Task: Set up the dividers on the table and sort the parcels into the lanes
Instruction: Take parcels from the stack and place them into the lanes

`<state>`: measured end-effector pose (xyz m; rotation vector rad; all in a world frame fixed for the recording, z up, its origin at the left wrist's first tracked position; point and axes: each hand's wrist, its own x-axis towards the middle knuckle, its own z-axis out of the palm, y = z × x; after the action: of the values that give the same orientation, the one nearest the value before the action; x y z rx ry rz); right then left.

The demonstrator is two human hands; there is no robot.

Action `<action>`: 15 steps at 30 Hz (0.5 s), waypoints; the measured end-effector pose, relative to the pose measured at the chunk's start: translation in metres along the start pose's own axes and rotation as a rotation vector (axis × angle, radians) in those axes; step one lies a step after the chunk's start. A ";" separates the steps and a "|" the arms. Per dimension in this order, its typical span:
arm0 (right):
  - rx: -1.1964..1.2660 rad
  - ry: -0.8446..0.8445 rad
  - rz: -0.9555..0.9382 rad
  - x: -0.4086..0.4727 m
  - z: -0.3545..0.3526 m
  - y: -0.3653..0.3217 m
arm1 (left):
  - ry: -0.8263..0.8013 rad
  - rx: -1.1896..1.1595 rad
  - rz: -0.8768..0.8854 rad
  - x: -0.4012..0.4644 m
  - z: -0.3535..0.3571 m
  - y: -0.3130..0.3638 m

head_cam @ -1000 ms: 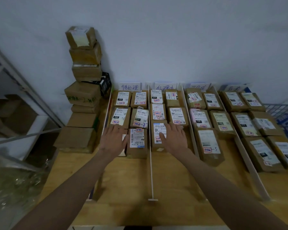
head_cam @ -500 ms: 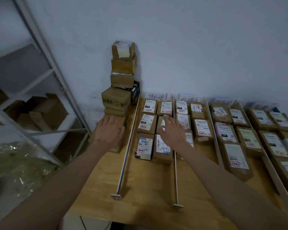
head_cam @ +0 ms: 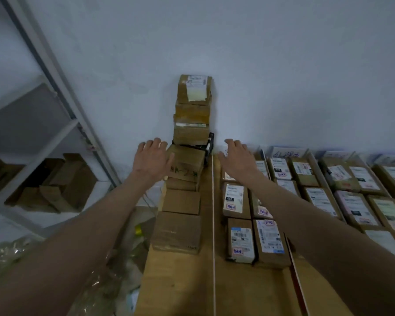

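At the left edge of the wooden table (head_cam: 180,283), we reach both arms toward a leaning stack of cardboard boxes (head_cam: 191,133) that rises against the pale wall (head_cam: 260,65). Our left hand (head_cam: 151,158) is spread wide, fingers straight, its palm close against the left side of a box with green writing (head_cam: 187,164) partway up the stack; whether skin meets cardboard we cannot tell. Our right hand (head_cam: 237,156) is likewise loose and spread, holding nothing, hovering just right of the same box and above the far end of the first lane. Neither hand has closed on anything.

Between our hands, a thin white divider (head_cam: 213,224) runs from the wall toward us along the table, with the stack on its left. A second divider (head_cam: 294,270) lies further right, and between the two, parcels (head_cam: 242,241) with white printed labels lie flat in rows. More labelled parcels (head_cam: 356,206) fill the lanes to the right, partly hidden by our right forearm. Paper signs with handwriting (head_cam: 285,153) stand at the wall end of the lanes. A black object (head_cam: 209,144) shows behind the stack; we cannot make out what it is.

Left of the table stands a white metal shelf (head_cam: 62,106) holding flattened cardboard (head_cam: 62,183), and crumpled clear plastic (head_cam: 21,254) lies on the floor below.
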<state>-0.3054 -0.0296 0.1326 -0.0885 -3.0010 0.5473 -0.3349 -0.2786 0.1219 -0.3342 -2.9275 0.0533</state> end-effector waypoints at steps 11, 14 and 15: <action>0.172 0.048 0.185 0.188 -0.023 -0.041 | 0.041 -0.170 -0.006 0.203 -0.017 -0.017; 0.360 0.050 0.281 0.230 -0.023 -0.050 | 0.022 -0.380 -0.116 0.246 -0.017 -0.011; 0.469 0.044 0.325 0.243 -0.021 -0.053 | 0.007 -0.454 -0.161 0.258 -0.016 -0.010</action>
<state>-0.5466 -0.0541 0.1902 -0.5466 -2.7391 1.2413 -0.5802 -0.2293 0.1864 -0.1576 -2.9204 -0.6391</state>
